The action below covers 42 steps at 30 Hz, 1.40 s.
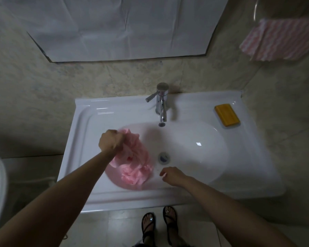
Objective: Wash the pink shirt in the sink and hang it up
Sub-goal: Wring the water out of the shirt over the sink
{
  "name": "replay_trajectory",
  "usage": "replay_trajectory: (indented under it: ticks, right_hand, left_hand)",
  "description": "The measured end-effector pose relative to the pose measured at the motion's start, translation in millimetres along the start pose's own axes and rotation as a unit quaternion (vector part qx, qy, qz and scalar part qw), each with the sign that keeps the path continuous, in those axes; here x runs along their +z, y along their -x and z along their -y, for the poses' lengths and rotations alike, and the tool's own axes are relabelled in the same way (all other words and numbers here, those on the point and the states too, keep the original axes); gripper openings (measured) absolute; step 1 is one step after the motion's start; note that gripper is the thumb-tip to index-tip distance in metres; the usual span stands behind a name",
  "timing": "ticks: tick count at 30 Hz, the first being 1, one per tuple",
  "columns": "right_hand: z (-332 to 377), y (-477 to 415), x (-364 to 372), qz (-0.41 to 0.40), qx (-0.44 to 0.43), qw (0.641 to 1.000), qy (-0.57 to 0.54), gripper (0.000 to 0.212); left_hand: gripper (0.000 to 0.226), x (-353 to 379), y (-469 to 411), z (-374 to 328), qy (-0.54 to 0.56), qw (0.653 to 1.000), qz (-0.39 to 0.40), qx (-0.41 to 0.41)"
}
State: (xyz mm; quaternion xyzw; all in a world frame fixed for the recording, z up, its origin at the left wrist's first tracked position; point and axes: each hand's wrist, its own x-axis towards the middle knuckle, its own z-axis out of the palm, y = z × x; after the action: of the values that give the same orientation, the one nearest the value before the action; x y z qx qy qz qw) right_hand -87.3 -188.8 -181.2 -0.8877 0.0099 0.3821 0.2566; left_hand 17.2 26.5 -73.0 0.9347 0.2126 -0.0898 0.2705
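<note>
Left hand (111, 140) is gripping a bunched end of the pink shirt (134, 168), holding it up left of the drain (164, 157). The rest is lying crumpled in the sink (194, 157) bowl, just left of the drain. Right hand (173, 175) is hovering just below the drain, fingers loosely curled, apparently holding nothing, though blur is hiding the fingertips. Yellow soap bar (227, 114) is sitting up-right of the drain.

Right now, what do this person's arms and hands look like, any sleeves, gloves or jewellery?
Both forearms are bare; no sleeves reach into view. The left hand and right hand wear no gloves, and neither wrist shows a watch or bracelet. Rings are too blurred to judge.
</note>
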Motion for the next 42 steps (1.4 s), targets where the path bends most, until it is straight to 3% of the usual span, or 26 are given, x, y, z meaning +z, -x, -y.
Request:
replay_trajectory:
  ticks: [7,12,20,42]
  right_hand:
    - [-3,-2,-26,-0.015,0.01,0.998,-0.054,0.031]
    - [-35,12,-37,-0.015,0.04,0.999,-0.025,0.031]
    - [-73,28,-40,-0.01,0.087,0.995,0.04,0.031]
    - [-64,28,-34,0.006,0.049,0.996,0.079,0.032]
  left_hand:
    - [0.039,-24,-14,3,0.019,0.999,-0.044,0.005]
    - [0.048,-33,-13,36,-0.033,0.999,-0.04,-0.016]
    - [0.039,-39,-6,49,-0.098,0.994,-0.035,-0.042]
    - [0.047,-37,-3,52,-0.069,0.996,-0.045,-0.043]
